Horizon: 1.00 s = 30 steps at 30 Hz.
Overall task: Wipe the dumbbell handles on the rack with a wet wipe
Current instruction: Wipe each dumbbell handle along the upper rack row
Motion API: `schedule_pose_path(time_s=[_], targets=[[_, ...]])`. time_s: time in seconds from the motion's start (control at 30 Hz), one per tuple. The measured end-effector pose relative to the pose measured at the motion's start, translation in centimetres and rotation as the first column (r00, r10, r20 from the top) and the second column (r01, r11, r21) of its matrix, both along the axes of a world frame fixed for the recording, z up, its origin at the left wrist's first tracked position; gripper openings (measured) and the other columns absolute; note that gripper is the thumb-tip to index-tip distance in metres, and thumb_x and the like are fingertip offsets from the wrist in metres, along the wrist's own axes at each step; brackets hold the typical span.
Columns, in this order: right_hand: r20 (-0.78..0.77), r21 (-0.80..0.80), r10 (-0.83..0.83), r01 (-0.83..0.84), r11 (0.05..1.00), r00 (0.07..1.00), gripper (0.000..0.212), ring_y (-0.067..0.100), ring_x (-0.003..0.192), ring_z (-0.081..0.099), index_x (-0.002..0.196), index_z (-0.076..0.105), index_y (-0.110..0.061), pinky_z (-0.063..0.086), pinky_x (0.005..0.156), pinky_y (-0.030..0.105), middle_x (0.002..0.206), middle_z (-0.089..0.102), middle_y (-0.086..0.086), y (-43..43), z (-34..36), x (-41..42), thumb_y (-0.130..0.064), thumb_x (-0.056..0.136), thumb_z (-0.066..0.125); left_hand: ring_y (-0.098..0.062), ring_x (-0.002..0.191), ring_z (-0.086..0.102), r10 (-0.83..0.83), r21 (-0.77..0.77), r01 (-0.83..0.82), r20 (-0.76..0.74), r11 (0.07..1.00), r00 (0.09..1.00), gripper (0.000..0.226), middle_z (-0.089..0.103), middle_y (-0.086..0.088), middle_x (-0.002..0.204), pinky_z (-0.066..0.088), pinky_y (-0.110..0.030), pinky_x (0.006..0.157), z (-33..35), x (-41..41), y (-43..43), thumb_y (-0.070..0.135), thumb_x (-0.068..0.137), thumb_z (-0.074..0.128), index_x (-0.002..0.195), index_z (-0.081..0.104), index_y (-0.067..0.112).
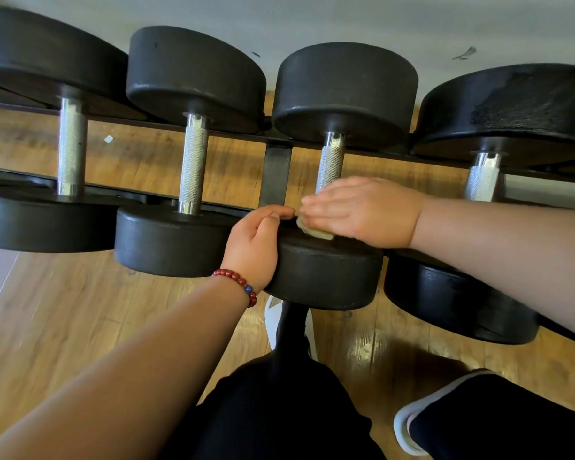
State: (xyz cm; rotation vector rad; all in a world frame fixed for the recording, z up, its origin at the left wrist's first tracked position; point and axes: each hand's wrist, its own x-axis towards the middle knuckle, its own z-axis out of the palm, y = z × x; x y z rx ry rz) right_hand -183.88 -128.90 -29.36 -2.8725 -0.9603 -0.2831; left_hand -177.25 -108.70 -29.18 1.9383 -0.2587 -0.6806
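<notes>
Yellowish wet wipe [314, 231] pressed under flat, straight-fingered right hand [362, 210] on near head of third dumbbell [326, 277], 6 o'clock end of handle [331, 164]; left hand [256, 247] relaxed, holding nothing, against head's 9 o'clock edge.

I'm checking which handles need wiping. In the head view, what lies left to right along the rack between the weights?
The first handle → second handle → rack brace → third handle, its near end under the right hand pressing the wipe → fourth handle.
</notes>
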Motion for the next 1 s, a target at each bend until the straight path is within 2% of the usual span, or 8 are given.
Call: schedule_pose_path(time_s=[0.27,0.4,0.47,0.57,0.7,0.83,0.9,1.0], targets=[[0.037,0.052,-0.124,0.122,0.991,0.992,0.049,0.032,0.113,0.063,0.116,0.068,-0.001,0.040,0.100,0.045,0.121,0.066,0.015,-0.6,-0.1,-2.6,0.007,0.070,0.080,-0.002,0.108,0.056,0.005,0.014,-0.005,0.001,1.000,1.000,0.038,0.067,0.012,0.110,0.044,-0.022,0.093,0.1,0.0,-0.1,0.017,0.101,0.034,0.109,0.071,0.023],[0.005,0.026,-0.108,0.108,0.994,0.994,0.038,0.029,0.123,0.057,0.124,0.064,-0.004,0.041,0.103,0.046,0.130,0.061,0.012,-0.6,-0.8,-1.9,-0.008,0.087,0.067,-0.002,0.109,0.056,-0.015,0.023,0.015,0.008,1.000,1.000,0.038,0.067,0.010,0.111,0.042,-0.016,0.090,0.2,-0.1,0.0,0.016,0.102,0.034,0.109,0.070,0.024],[0.001,0.015,-0.088,0.088,0.996,0.996,0.035,0.028,0.125,0.055,0.126,0.063,-0.006,0.044,0.104,0.044,0.132,0.060,0.010,-0.7,-0.8,-1.4,-0.013,0.091,0.063,-0.004,0.108,0.057,-0.014,0.024,0.014,0.001,1.000,1.000,0.038,0.067,0.010,0.111,0.044,-0.020,0.093,0.2,0.0,0.0,0.016,0.101,0.034,0.109,0.070,0.023],[0.022,-0.006,-0.055,0.055,0.998,0.998,0.041,0.030,0.124,0.056,0.123,0.065,-0.005,0.042,0.105,0.044,0.129,0.062,0.011,-0.6,-1.1,-1.1,-0.002,0.083,0.071,-0.006,0.107,0.059,-0.014,0.027,0.014,-0.012,1.000,1.000,0.038,0.068,0.008,0.109,0.047,-0.030,0.097,0.3,-0.1,0.0,0.017,0.101,0.034,0.110,0.071,0.022],[0.020,0.044,-0.080,0.079,0.996,0.997,0.039,0.032,0.117,0.061,0.115,0.069,-0.003,0.039,0.103,0.045,0.120,0.067,0.013,0.1,-0.9,-0.8,0.002,0.077,0.074,-0.006,0.107,0.057,-0.034,0.025,0.035,-0.027,0.999,0.999,0.034,0.065,0.008,0.113,0.047,-0.030,0.096,0.7,0.0,0.0,0.021,0.102,0.037,0.114,0.068,0.024],[0.114,0.105,-0.287,0.276,0.955,0.951,0.031,0.036,0.112,0.060,0.116,0.067,-0.002,0.039,0.101,0.049,0.117,0.066,0.016,-0.9,-0.2,0.2,-0.005,0.088,0.054,0.002,0.109,0.052,-0.085,0.010,0.085,-0.024,0.996,0.996,0.031,0.062,0.012,0.119,0.037,-0.014,0.084,1.4,0.1,-0.3,0.027,0.103,0.038,0.121,0.062,0.029],[0.121,0.224,-0.466,0.434,0.873,0.876,0.032,0.035,0.106,0.059,0.119,0.065,-0.003,0.049,0.093,0.056,0.115,0.063,0.018,-1.3,-0.6,0.8,-0.002,0.088,0.057,0.001,0.113,0.050,-0.081,0.009,0.081,0.005,0.997,0.997,0.032,0.061,0.012,0.122,0.031,-0.009,0.083,1.6,0.3,-0.8,0.027,0.103,0.038,0.123,0.062,0.028],[0.146,0.209,-0.476,0.443,0.872,0.867,0.035,0.025,0.102,0.058,0.116,0.068,-0.008,0.055,0.081,0.048,0.110,0.064,0.009,-0.3,-1.5,0.5,-0.001,0.083,0.057,0.000,0.114,0.050,-0.067,0.018,0.067,0.026,0.998,0.997,0.033,0.062,0.010,0.122,0.029,-0.006,0.081,1.5,0.3,-1.1,0.026,0.103,0.038,0.124,0.062,0.025]])
